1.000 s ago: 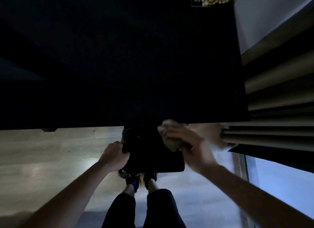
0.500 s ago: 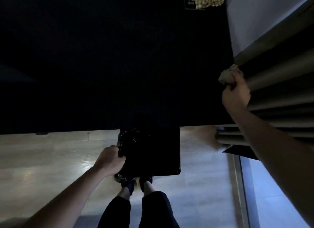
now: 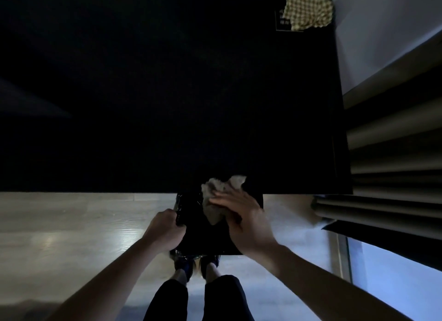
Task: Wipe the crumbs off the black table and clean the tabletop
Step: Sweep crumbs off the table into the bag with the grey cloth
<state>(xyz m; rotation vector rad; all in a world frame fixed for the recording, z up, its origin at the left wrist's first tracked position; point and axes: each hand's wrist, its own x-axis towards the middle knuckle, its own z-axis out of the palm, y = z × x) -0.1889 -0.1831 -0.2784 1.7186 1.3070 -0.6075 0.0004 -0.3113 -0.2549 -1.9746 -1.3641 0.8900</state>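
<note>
Head view, bottom centre: the left hand (image 3: pixel 165 231) grips the rim of a black bin (image 3: pixel 248 244) lined with a shiny bag, held just under the near edge of the black table (image 3: pixel 167 93). The right hand (image 3: pixel 241 215), fingers fairly flat, presses a crumpled rag (image 3: pixel 217 196) over that edge. Crumbs are too dark to see. Sweeping well means keeping the bin tight under the lip. Beyond lies broad bare tabletop; a checked cloth (image 3: pixel 308 9) sits upper right, curtains (image 3: pixel 392 153) close along the right side.

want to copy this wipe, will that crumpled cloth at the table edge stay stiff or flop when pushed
Probably floppy: the cloth is bunched and droops past the black table edge under the right hand. Likely light, since flat fingers alone move it.
</note>
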